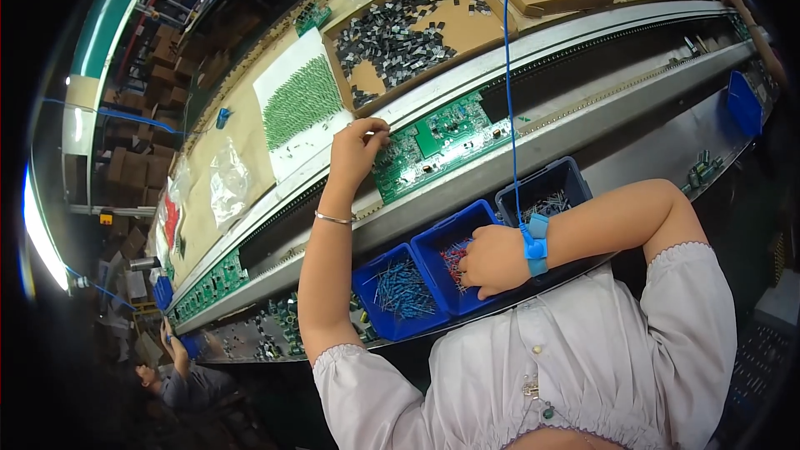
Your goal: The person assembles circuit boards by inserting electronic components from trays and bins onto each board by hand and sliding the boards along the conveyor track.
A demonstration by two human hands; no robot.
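Head view: left hand (360,143) rested on the near-left corner of the green circuit board (437,143), fingers pinched narrow, contents unclear. Right hand (492,260), below the board, dug curled fingers into the middle blue bin (433,242) of parts.

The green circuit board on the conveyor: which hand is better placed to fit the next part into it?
Likely the left hand: its fingers already touch the green circuit board. The right hand is down in the middle blue bin, among small parts.
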